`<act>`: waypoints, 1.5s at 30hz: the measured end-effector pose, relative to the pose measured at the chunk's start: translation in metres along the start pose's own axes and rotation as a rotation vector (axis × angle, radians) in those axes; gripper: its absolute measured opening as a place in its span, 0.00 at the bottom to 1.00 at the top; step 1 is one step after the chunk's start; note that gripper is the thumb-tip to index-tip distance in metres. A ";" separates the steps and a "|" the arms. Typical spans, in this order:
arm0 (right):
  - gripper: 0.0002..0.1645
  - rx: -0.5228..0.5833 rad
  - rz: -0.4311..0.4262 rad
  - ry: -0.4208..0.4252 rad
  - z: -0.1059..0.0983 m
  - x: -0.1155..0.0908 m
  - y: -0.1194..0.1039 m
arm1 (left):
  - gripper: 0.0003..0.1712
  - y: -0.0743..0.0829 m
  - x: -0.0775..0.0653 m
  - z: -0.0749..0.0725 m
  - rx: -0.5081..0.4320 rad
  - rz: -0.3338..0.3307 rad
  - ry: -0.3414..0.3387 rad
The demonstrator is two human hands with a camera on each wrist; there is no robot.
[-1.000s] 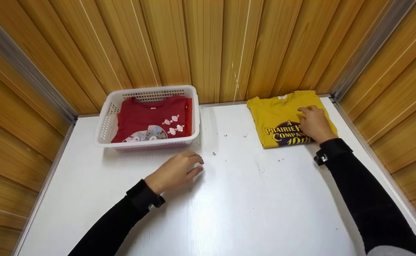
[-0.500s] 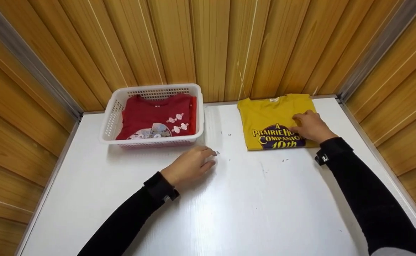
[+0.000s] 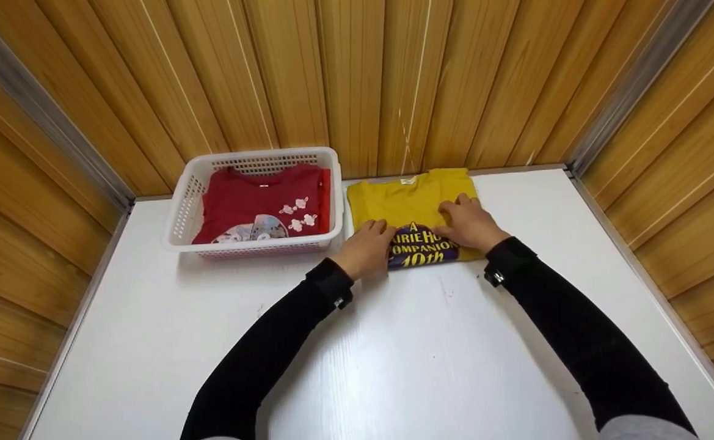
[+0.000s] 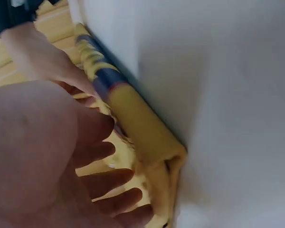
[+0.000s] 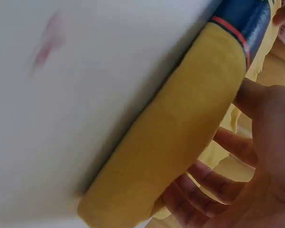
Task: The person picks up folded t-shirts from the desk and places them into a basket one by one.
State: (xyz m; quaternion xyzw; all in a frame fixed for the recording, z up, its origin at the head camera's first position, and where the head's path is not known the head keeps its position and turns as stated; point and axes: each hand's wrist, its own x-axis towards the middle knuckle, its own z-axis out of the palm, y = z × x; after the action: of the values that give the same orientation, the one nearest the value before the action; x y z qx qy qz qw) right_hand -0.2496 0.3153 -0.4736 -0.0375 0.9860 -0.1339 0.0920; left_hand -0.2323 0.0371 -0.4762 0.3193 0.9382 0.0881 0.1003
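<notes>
A folded yellow T-shirt [image 3: 405,198] with a dark printed logo lies on the white table against the back wall, close beside the basket. My left hand [image 3: 366,247] rests on its front left part, fingers spread over the cloth. On the right part of the shirt lies my right hand [image 3: 469,223], fingertips touching the top layer. Both wrist views show the thick folded front edge of the yellow cloth, with the loosely bent fingers [image 4: 111,183] of the left hand and the fingers [image 5: 211,183] of the right hand over its upper side.
A white plastic basket [image 3: 176,229] stands left of the shirt, holding a folded dark red shirt [image 3: 240,201] with brighter red cloth under it. Wood-patterned panel walls [image 3: 357,85] enclose the white table [image 3: 393,354] at the back and sides.
The yellow T-shirt has slid left, up to the basket, with my right hand on it. My left hand has moved right and forward from the bare table onto the shirt.
</notes>
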 end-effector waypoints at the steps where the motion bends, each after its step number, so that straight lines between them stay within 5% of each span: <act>1: 0.40 -0.001 -0.003 -0.001 0.001 -0.001 -0.003 | 0.40 -0.002 0.002 0.001 0.015 -0.013 0.000; 7: 0.40 0.000 -0.019 0.017 0.001 -0.009 -0.010 | 0.34 -0.006 0.001 0.000 0.109 0.012 0.036; 16: 0.41 -0.016 -0.049 0.016 0.005 -0.026 -0.012 | 0.30 0.000 -0.020 0.006 0.197 0.037 0.072; 34: 0.41 -0.092 -0.124 0.018 0.027 -0.088 -0.042 | 0.23 -0.003 -0.093 0.028 0.210 0.199 0.196; 40: 0.35 -0.104 -0.129 0.000 0.020 -0.085 -0.049 | 0.20 -0.008 -0.094 0.018 0.132 0.173 0.150; 45: 0.23 -0.085 -0.118 0.106 0.010 -0.067 -0.051 | 0.21 -0.011 -0.079 0.007 0.054 0.093 0.139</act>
State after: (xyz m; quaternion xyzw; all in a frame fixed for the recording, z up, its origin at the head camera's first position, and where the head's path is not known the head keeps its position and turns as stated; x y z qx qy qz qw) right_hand -0.1794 0.2704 -0.4575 -0.0924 0.9904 -0.0987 0.0298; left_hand -0.1762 -0.0196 -0.4752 0.3580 0.9292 0.0895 0.0220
